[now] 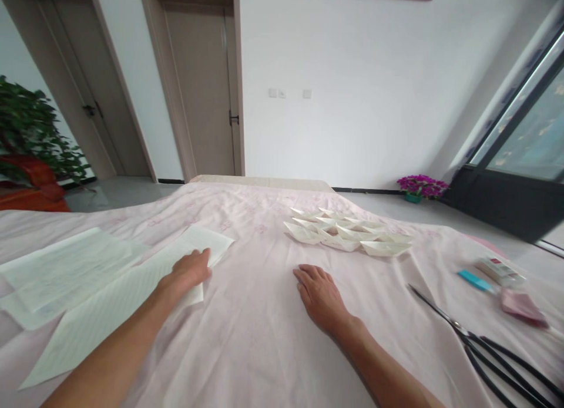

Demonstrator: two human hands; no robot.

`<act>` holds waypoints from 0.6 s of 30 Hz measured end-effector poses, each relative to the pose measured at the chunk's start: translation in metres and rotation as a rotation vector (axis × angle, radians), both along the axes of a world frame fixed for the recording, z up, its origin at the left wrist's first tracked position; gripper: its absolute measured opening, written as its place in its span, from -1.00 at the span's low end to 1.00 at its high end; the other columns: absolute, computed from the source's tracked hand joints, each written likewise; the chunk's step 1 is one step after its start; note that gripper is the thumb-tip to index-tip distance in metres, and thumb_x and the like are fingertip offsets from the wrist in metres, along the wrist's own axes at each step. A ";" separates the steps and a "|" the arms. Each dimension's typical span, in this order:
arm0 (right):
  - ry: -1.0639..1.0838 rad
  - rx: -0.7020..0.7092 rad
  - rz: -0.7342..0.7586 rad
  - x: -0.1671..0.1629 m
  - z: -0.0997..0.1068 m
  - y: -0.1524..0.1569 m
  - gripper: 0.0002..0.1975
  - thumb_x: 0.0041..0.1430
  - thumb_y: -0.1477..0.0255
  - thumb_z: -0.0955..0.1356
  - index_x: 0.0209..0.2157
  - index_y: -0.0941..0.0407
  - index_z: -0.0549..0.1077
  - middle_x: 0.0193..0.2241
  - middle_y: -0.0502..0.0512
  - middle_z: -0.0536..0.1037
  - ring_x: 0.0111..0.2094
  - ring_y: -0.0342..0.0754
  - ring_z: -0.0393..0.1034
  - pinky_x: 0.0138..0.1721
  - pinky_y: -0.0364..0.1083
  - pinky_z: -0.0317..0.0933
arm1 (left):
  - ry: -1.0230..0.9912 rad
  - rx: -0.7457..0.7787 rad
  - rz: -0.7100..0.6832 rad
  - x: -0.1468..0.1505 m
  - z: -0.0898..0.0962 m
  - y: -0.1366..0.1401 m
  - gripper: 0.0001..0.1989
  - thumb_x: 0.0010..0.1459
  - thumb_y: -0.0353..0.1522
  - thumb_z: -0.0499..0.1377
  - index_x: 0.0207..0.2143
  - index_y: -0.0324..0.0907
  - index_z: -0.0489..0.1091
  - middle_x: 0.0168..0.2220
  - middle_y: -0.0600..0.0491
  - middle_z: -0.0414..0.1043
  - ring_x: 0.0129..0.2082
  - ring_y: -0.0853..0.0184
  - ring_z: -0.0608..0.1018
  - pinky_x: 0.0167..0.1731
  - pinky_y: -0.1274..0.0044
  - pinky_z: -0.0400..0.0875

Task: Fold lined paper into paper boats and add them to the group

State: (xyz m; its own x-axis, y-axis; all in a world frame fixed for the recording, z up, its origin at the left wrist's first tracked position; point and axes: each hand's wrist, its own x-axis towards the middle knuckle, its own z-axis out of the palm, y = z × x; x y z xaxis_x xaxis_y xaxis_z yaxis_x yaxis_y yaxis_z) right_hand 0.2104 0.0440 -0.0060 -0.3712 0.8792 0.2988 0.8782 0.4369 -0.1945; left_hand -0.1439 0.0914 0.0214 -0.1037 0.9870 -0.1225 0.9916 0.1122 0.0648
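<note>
My left hand (pixel 191 270) is at the right end of some pale lined paper sheets (pixel 118 296), its fingers bent and closed on the edge of the paper. Part of its grip is hidden behind the hand. Palm down on the pink bedsheet, my right hand (pixel 319 293) lies with its fingers stretched out and nothing in them. Just beyond it, several folded white paper boats (pixel 346 232) stand close together in rows.
Black-handled scissors (pixel 458 326) lie open at the right. Past them are a blue strip-like item (pixel 474 280), a clear-wrapped white block (pixel 500 271) and a pink item (pixel 522 307). Another stack of thin paper (pixel 70 267) spreads at the far left.
</note>
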 end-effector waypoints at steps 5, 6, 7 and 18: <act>-0.015 -0.002 -0.006 0.000 0.000 0.001 -0.64 0.34 0.43 0.19 0.11 0.03 0.39 0.11 0.15 0.40 0.10 0.03 0.24 0.12 0.00 0.07 | 0.138 0.029 0.025 -0.001 0.012 0.003 -0.60 0.18 -0.59 -0.11 -0.07 -0.36 0.44 -0.12 -0.34 0.51 -0.08 0.03 0.57 -0.16 0.31 0.40; -0.019 -0.004 -0.005 -0.001 0.000 0.002 -0.64 0.34 0.42 0.19 0.11 0.04 0.39 0.11 0.15 0.40 0.10 0.03 0.24 0.12 0.00 0.07 | 0.154 0.040 0.026 -0.004 0.015 0.001 -0.59 0.19 -0.60 -0.13 -0.08 -0.35 0.45 -0.14 -0.33 0.52 -0.09 0.04 0.58 -0.17 0.32 0.40; -0.022 -0.005 -0.004 -0.001 0.001 0.002 -0.64 0.34 0.42 0.19 0.11 0.04 0.39 0.10 0.14 0.40 0.10 0.03 0.24 0.12 0.00 0.08 | 0.168 0.051 0.029 -0.008 0.018 -0.001 -0.58 0.19 -0.60 -0.13 -0.09 -0.32 0.46 -0.15 -0.32 0.53 -0.10 0.04 0.59 -0.18 0.32 0.41; -0.037 0.018 -0.006 0.000 -0.003 0.004 -0.62 0.33 0.41 0.17 0.11 0.03 0.40 0.10 0.14 0.41 0.09 0.03 0.26 0.10 0.01 0.10 | 0.188 0.182 0.049 -0.013 0.034 -0.044 -0.49 0.26 -0.57 -0.20 0.17 -0.23 0.28 -0.06 -0.28 0.51 -0.08 0.02 0.58 -0.14 0.26 0.40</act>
